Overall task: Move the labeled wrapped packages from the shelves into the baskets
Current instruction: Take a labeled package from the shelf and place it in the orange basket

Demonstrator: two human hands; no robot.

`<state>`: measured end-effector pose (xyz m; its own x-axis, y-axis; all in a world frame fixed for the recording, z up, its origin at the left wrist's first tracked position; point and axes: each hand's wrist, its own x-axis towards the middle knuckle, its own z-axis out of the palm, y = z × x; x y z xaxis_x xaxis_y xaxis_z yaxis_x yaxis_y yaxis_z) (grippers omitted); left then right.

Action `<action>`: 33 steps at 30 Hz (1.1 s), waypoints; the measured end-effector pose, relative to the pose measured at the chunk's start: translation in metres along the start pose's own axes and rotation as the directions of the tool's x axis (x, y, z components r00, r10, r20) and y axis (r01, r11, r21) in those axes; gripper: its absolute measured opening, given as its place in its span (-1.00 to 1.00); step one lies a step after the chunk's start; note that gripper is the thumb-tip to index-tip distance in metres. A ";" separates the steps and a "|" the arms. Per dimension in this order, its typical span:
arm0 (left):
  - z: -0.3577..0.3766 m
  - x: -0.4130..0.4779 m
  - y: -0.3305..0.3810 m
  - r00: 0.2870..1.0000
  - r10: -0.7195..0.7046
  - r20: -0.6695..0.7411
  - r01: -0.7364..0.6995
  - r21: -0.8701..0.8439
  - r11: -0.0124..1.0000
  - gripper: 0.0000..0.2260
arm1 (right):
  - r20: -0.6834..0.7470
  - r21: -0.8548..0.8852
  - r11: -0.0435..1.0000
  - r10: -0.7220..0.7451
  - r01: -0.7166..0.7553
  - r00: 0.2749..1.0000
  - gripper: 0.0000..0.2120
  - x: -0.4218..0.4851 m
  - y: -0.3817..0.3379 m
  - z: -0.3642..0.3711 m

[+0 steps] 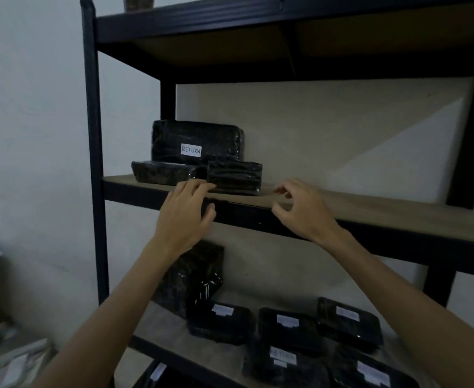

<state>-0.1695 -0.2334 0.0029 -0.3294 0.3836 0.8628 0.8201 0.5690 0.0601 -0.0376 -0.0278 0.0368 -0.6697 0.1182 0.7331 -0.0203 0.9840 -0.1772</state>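
Observation:
Three black wrapped packages sit on the middle shelf (370, 211). A large one with a white "RETURN" label (196, 141) stands at the back. A flat one (160, 172) lies front left and a small one (234, 176) front right. My left hand (186, 217) reaches up with its fingertips at the shelf edge, just below the small package's left corner. My right hand (300, 211) hovers to the right of that package, fingers loosely curled, holding nothing. Several labeled packages (289, 326) lie on the lower shelf, and a tall one (193, 275) leans at its back left.
The black metal shelving frame has an upright post (94, 163) on the left and a top shelf (258, 21) overhead. The right part of the middle shelf is bare board. White wall lies behind. Pale clutter (14, 365) sits at the lower left. No basket is in view.

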 end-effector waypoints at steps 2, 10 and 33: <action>0.016 0.006 -0.014 1.000 0.014 0.008 -0.015 0.036 0.999 -0.65 | -0.010 -0.006 1.000 -0.023 0.023 1.000 -0.80 0.001 0.004 0.005; 0.060 0.010 -0.039 0.996 0.026 -0.086 -0.029 -0.031 0.999 -0.67 | -0.018 0.213 0.974 0.088 -0.082 0.996 -0.86 0.030 0.002 0.005; 0.076 0.010 -0.051 0.982 0.040 -0.185 -0.074 -0.182 0.980 -0.73 | 0.378 0.489 0.679 0.401 -0.547 0.835 -0.40 0.137 0.033 0.052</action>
<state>-0.2500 -0.2035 -0.0292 -0.2040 0.2647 0.9425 0.9137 0.3971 0.0863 -0.1684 0.0138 0.0973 -0.8475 0.4426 0.2929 -0.0104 0.5380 -0.8429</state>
